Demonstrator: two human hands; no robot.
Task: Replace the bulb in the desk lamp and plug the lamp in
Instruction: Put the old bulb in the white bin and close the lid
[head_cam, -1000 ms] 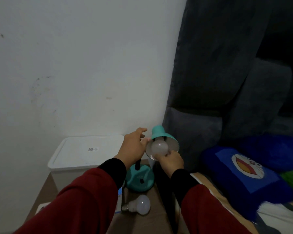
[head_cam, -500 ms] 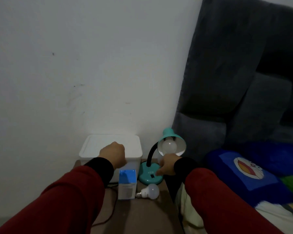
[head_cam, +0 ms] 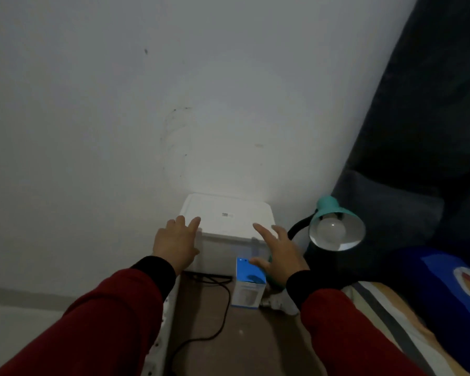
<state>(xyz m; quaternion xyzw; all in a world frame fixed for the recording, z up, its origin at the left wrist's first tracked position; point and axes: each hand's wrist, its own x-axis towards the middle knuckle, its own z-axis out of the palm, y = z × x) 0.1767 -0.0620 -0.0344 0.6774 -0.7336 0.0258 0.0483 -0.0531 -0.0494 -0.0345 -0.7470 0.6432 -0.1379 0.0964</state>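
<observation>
Desk [head_cam: 201, 335]: bulb [head_cam: 331, 230] now seated in lamp [head_cam: 337, 226]. Both hands [head_cam: 175, 244] [head_cam: 278, 252] released it, open, empty; plug-in pending.

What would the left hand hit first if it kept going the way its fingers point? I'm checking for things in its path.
Most likely the white lidded box: the left hand, open, points at its near left corner, though depth is unclear.
</observation>
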